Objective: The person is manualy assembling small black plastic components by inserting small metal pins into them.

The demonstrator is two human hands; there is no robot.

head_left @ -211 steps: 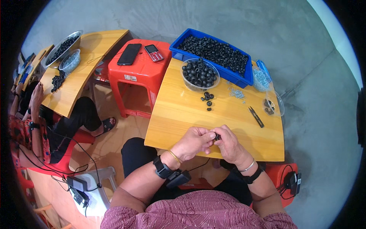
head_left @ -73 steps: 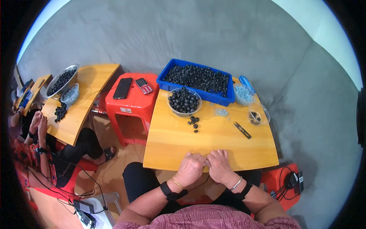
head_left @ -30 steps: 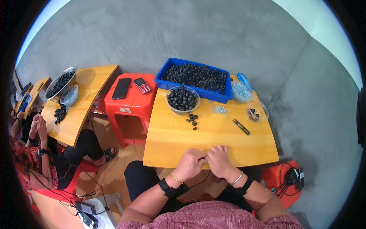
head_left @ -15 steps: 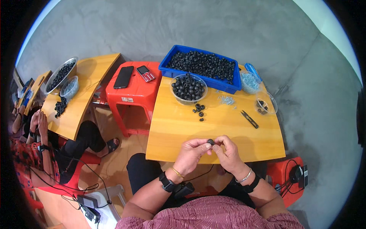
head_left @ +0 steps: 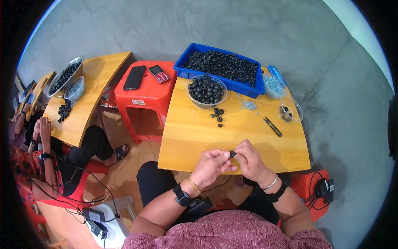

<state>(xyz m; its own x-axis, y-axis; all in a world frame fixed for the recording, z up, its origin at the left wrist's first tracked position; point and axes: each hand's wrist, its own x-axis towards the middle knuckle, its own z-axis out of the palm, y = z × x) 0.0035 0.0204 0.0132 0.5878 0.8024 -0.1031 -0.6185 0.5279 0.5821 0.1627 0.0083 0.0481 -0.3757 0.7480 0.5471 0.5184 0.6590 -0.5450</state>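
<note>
A small black round part (head_left: 232, 154), hollow-looking at one end, is held over the table's near edge between my two hands. My left hand (head_left: 210, 167) pinches it with thumb and forefinger from the left. At its right side are the closed thumb and fingers of my right hand (head_left: 251, 163); anything tiny between them is hidden. Several similar loose parts (head_left: 218, 112) lie ahead on the yellow wooden table (head_left: 190, 143). Behind them stands a clear bowl (head_left: 224, 99) heaped with black parts, against a blue tray (head_left: 195, 74) full of the same.
Small pale-blue pieces (head_left: 248, 105) lie loose and fill a clear tub (head_left: 273, 86). Black thread snips (head_left: 273, 126) rest near a clear dish (head_left: 298, 111). A red stool (head_left: 141, 94) on the left bears two phones (head_left: 134, 78). Another person (head_left: 45, 166) sits at a table further left.
My right hand has turned and its fingers have closed more tightly beside the black part. The part is tilted differently, and the view has shifted slightly.
</note>
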